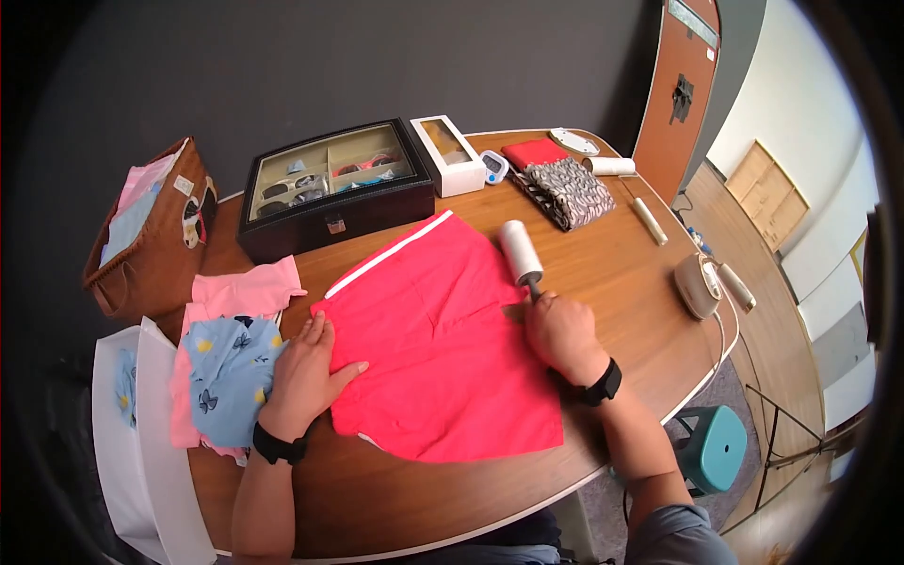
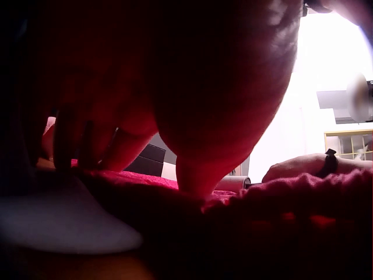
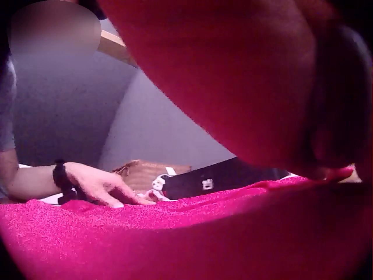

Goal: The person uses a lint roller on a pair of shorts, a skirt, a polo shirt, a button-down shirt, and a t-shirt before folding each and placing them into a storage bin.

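The pink shorts (image 1: 438,348) lie spread on the wooden counter (image 1: 377,513), in front of the person, with a white strip along one upper edge. The left hand (image 1: 306,372) rests on the near-left side of the shorts, its fingers extended and spread, the thumb pointing inward over the cloth. The right hand (image 1: 563,334) grips the dark handle of a lint roller (image 1: 522,252), its fingers curled round it; the white cylinder points away from the person, at the right edge of the shorts. Both wrists wear black bands. Just left of the shorts, a light blue printed garment (image 1: 231,381) lies on pink clothing (image 1: 247,289), beside a white open bin (image 1: 151,443). Behind that stands a brown basket (image 1: 155,254) holding folded cloth. Beyond the shorts sits a black display case (image 1: 334,188) with a clear lid, sunglasses visible inside, next to a white box (image 1: 446,155) with a window. A small white and blue timer (image 1: 494,167) is between that box and a folded patterned cloth (image 1: 570,191), which lies against a red cloth (image 1: 535,152). Toward the right edge of the counter are a white roll (image 1: 609,166), a slim white stick (image 1: 650,221) and a beige appliance (image 1: 698,286) with a cord.
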{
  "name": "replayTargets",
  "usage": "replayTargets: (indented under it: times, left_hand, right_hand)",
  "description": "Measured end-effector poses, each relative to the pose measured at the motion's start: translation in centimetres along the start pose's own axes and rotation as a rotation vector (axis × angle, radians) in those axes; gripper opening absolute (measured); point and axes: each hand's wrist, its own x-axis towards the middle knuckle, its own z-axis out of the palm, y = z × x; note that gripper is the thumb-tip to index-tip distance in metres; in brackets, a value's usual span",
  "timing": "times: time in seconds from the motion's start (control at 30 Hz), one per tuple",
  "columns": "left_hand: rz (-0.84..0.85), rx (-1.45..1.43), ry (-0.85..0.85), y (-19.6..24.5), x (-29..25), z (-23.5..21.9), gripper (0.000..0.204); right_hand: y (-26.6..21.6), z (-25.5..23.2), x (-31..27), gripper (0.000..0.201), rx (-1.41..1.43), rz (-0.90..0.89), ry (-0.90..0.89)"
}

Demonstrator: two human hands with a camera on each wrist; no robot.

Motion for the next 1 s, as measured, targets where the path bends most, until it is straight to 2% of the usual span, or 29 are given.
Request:
replayTargets:
  times: [0.1,0.13,0.27,0.33,0.4,0.43,0.47,0.5,0.57,0.63,0.7,0.77,0.8,0.87,1.0]
  left_hand:
    - [0.001,0.009,-0.037,0.1,0.0,-0.2,0.088]
    - [-0.013,0.003,-0.043,0.1,-0.1,-0.2,0.088]
    - [0.001,0.001,-0.038,-0.1,-0.1,-0.2,0.091]
    - [0.008,0.023,-0.041,0.1,-0.2,-0.1,0.091]
    - [0.095,0.022,0.048,0.5,-0.2,-0.2,0.081]
    - [0.090,0.021,0.043,0.3,-0.1,-0.2,0.081]
    - [0.134,0.011,0.002,0.1,0.0,-0.1,0.078]
    - [0.179,-0.002,-0.043,-0.1,0.0,0.2,0.076]
    - [0.139,-0.083,-0.103,-0.2,0.0,0.4,0.074]
    - [0.140,-0.066,-0.146,-0.1,0.0,-0.3,0.073]
    - [0.127,-0.076,-0.180,0.0,0.0,-0.5,0.081]
    - [0.177,-0.084,-0.216,0.2,-0.1,-0.8,0.098]
    - [0.172,-0.089,-0.222,0.3,-0.1,-0.6,0.098]
    - [0.202,-0.082,-0.269,0.2,-0.2,-0.5,0.116]
    - [0.203,-0.099,-0.303,-0.5,-0.2,-0.4,0.125]
  right_hand:
    - [1.2,-0.3,0.4,0.033,-0.006,0.010,0.028]
    - [0.9,-0.5,0.3,0.033,0.034,0.020,0.065]
    - [-1.4,-2.7,-1.0,0.033,0.130,0.010,0.013]
    - [-2.1,-2.4,-2.4,0.039,0.281,-0.270,-0.138]
    - [-3.6,-2.6,-3.5,0.038,0.396,-0.353,-0.312]
    - [-4.2,-2.7,-3.8,0.038,0.420,-0.374,-0.396]
    - [-4.2,-2.4,-3.8,0.038,0.421,-0.375,-0.406]
    - [-4.0,-2.0,-3.7,0.038,0.422,-0.385,-0.380]
    - [-3.3,-1.1,-3.5,0.038,0.427,-0.392,-0.367]
    - [-2.2,-0.2,-3.0,0.036,0.387,-0.404,-0.145]
    - [-1.4,0.0,-1.7,0.033,0.397,-0.347,-0.138]
    - [-0.5,0.6,-1.0,0.031,0.346,-0.352,-0.118]
    - [-0.5,0.4,-0.7,0.030,0.342,-0.304,-0.098]
    - [-0.7,0.1,-0.6,0.029,0.297,-0.228,-0.071]
    - [-2.3,-2.4,-1.9,0.029,0.183,-0.234,-0.035]
